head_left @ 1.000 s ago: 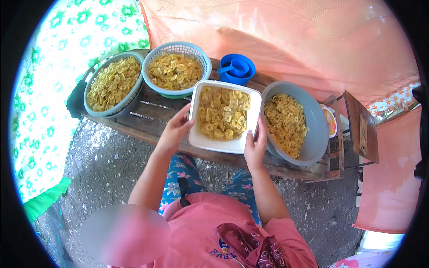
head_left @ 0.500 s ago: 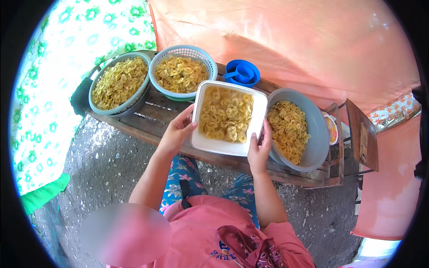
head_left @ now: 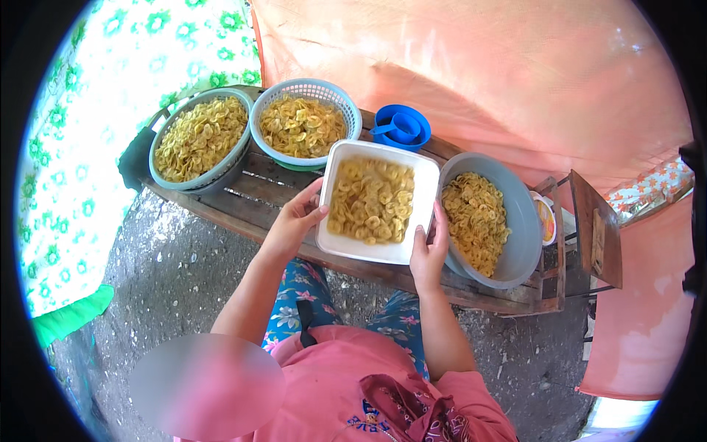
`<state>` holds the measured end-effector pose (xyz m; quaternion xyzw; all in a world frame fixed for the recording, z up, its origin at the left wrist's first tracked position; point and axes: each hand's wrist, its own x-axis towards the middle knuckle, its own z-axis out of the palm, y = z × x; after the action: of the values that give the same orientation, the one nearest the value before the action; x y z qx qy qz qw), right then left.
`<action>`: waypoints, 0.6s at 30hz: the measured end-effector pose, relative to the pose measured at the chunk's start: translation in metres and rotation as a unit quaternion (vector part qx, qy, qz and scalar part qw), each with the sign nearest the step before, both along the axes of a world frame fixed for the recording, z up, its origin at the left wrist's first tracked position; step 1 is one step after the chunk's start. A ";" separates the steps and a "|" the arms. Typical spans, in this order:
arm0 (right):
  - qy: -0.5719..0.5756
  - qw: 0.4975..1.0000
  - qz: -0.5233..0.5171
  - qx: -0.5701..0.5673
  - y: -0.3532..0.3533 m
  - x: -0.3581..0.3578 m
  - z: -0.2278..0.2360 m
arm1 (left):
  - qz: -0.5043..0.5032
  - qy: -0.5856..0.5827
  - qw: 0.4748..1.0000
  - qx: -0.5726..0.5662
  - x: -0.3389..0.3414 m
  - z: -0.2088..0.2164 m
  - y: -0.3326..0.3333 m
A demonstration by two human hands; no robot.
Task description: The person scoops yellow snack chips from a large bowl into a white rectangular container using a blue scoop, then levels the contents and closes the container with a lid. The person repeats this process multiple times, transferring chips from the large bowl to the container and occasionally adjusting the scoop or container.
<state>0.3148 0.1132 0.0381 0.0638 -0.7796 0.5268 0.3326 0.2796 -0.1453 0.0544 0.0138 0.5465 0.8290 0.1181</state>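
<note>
Between my two hands I hold a square white tub (head_left: 368, 249) above the bench. Yellow banana chips (head_left: 370, 199) in what looks like liquid lie inside it. My left hand (head_left: 296, 215) grips its left wall, thumb at the rim. My right hand (head_left: 430, 247) holds the lower right corner, thumb over the rim. Just right of the tub, a large grey basin (head_left: 524, 221) holds more yellow chips (head_left: 475, 225), gathered toward its left side. Beyond the tub stands a pale blue perforated basket (head_left: 259, 125) of chips, with another full basket (head_left: 155, 158) to its left.
A blue bowl (head_left: 421, 121) with a blue dipper (head_left: 403, 128) inside stands at the back of the slatted wooden bench (head_left: 258, 193). At the right are a white round container (head_left: 545, 219) and a wooden chair-like frame (head_left: 595, 228). Orange sheeting (head_left: 486, 66) hangs behind.
The chips in the tub have shifted and spread a little. The tub stays in both hands, a touch lower in the picture, as the whole view has moved slightly.
</note>
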 end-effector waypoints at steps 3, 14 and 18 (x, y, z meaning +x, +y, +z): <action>-0.174 0.984 -0.001 0.038 0.002 -0.001 0.002 | 0.001 -0.027 0.999 -0.038 0.000 0.002 0.000; -0.130 0.991 0.011 -0.029 0.007 -0.010 0.002 | -0.003 -0.027 0.997 -0.068 -0.004 0.003 0.005; 0.032 0.995 -0.006 0.091 0.006 -0.007 -0.002 | 0.002 0.023 1.000 -0.005 -0.002 -0.004 0.005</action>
<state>0.3077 0.1195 0.0357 0.1063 -0.8135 0.4495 0.3533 0.2778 -0.1404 0.0502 0.0314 0.5530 0.8261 0.1041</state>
